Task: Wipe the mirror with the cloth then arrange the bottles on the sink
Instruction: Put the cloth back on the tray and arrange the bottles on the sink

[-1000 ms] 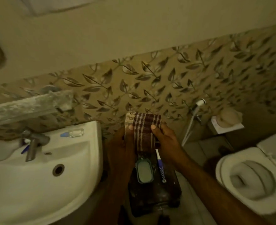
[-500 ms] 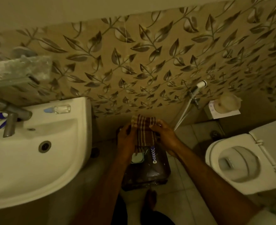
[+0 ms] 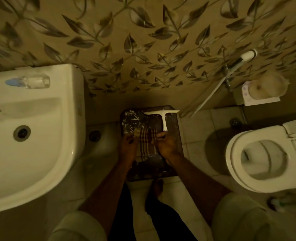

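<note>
A brown checked cloth (image 3: 146, 143) hangs folded between both hands, low over a dark patterned stool (image 3: 174, 136) on the floor. My left hand (image 3: 127, 146) pinches its left top corner and my right hand (image 3: 168, 146) pinches the right one. A clear small bottle with a blue cap (image 3: 32, 81) lies on its side on the back ledge of the white sink (image 3: 44, 136) at the left. The mirror is out of view.
A white squeegee (image 3: 163, 117) lies on the stool's far end. A toilet (image 3: 265, 162) with its lid up stands at the right. A bidet sprayer (image 3: 244, 57) and hose hang on the leaf-patterned wall, with a paper roll (image 3: 264, 88) beside. My bare foot (image 3: 155, 190) is on the tiles.
The view has tipped further down and both hands have lowered the cloth toward the stool. The squeegee now shows; the small container and toothbrush on the stool are hidden under the cloth.
</note>
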